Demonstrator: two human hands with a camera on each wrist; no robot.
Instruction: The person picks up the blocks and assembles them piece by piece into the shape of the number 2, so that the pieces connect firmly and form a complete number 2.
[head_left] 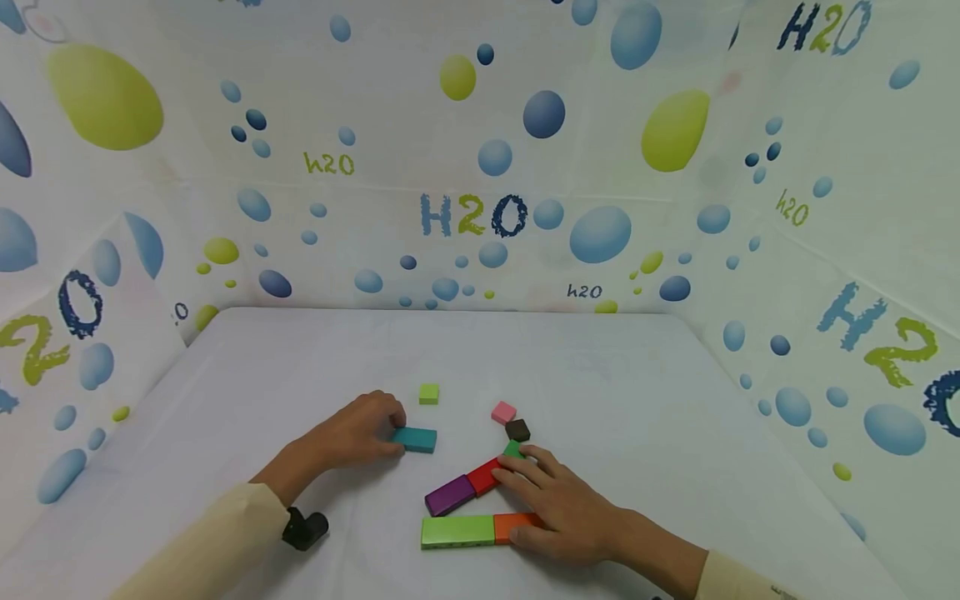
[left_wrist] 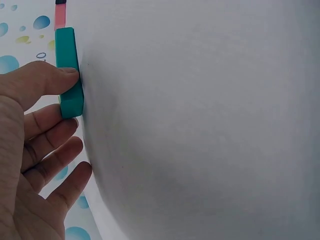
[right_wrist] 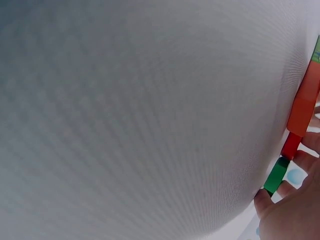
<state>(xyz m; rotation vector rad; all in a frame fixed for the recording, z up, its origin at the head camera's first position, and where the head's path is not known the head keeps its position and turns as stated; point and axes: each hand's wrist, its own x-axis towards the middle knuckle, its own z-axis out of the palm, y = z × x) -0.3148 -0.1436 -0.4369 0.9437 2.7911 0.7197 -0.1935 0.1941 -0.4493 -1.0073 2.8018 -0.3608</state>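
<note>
In the head view, my left hand (head_left: 367, 429) pinches one end of a teal block (head_left: 416, 440) between thumb and fingers. The left wrist view shows the thumb across the teal block (left_wrist: 70, 90), with the other fingers apart below it. My right hand (head_left: 566, 508) spreads over several blocks. Its fingertips touch a red block (head_left: 484, 477) and a green block (head_left: 513, 449), while its thumb rests at an orange block (head_left: 510, 528). Part of the orange and green blocks is hidden under this hand. A purple block (head_left: 450, 496) adjoins the red one; a long lime block (head_left: 457, 532) adjoins the orange one.
A small lime cube (head_left: 428, 394) lies beyond the teal block. A pink block (head_left: 503, 412) and a dark brown cube (head_left: 517, 430) lie beyond the right fingers. The white table (head_left: 337, 358) ends at a printed back wall, with printed sides left and right.
</note>
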